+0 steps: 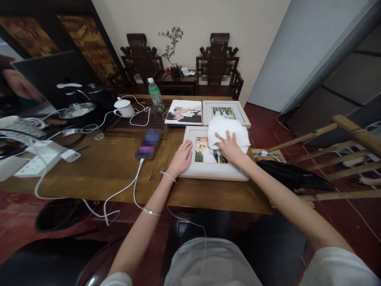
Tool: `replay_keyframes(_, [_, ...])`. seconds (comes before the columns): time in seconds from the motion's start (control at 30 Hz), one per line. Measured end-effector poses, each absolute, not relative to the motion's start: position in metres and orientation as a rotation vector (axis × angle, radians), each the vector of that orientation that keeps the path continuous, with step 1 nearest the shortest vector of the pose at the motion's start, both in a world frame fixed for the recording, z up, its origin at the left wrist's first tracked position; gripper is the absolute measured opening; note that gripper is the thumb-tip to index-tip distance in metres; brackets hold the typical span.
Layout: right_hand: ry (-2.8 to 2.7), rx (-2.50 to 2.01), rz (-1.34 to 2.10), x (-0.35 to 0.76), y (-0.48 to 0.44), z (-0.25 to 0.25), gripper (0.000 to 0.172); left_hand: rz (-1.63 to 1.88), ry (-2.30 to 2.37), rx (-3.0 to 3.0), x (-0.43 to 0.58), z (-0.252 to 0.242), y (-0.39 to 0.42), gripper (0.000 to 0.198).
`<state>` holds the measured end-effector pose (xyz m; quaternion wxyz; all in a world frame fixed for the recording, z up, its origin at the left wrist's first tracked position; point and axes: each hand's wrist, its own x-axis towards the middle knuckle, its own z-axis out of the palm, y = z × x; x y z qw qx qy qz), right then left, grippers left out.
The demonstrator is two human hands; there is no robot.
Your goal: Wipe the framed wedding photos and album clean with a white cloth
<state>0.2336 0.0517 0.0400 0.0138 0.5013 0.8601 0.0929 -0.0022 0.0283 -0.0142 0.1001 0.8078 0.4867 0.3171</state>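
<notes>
A white picture frame (214,171) lies flat near the right end of the table, with a couple's photo inside. Along its left border rest the fingers of my left hand (182,157), stretched out flat and gripping nothing. Over the frame's upper right part, my right hand (230,147) holds a folded white towel (242,137) pressed down, fingers spread across it. The towel hides part of the photo and also overlaps a second white frame (242,113) behind. Left of that one is a photo album or panel (184,111) with a portrait on it.
A charging phone (148,143) and a green-labelled bottle (155,95) are left of the frames. Farther left are a lidded white cup (123,107), a power strip (38,161) and loose cables. A bamboo chair (315,133) stands to the right. Another person's arm (20,83) shows far left.
</notes>
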Motion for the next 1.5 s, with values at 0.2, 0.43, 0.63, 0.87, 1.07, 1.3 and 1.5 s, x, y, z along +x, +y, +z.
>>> replay_keyframes(0.2, [2.556, 1.404, -0.061, 0.226, -0.029, 0.075, 0.058, 0.938, 1.447, 2.373, -0.001, -0.013, 0.027, 0.042])
replay_keyframes(0.43, [2.677, 1.2, -0.255, 0.219, -0.088, 0.096, 0.061, 0.952, 1.437, 2.359, -0.001, -0.012, 0.027, 0.042])
replay_keyframes(0.63, [2.718, 1.417, -0.064, 0.224, -0.035, 0.06, 0.065, 0.945, 1.429, 2.375, -0.003, -0.014, 0.029, 0.042])
replay_keyframes(0.87, [2.843, 1.683, 0.373, 0.237, 0.055, 0.07, 0.058, 0.941, 1.415, 2.389, -0.003, -0.013, 0.029, 0.043])
replay_keyframes(1.07, [2.725, 1.618, 0.334, 0.223, 0.073, 0.056, 0.05, 0.95, 1.425, 2.382, -0.004, -0.015, 0.029, 0.041])
replay_keyframes(1.3, [2.525, 1.557, 0.17, 0.217, 0.01, 0.051, 0.056, 0.951, 1.428, 2.399, -0.003, -0.016, 0.029, 0.041])
replay_keyframes(1.5, [2.44, 1.361, -0.141, 0.211, -0.064, 0.101, 0.064, 0.899, 1.465, 2.399, -0.002, -0.012, 0.027, 0.042])
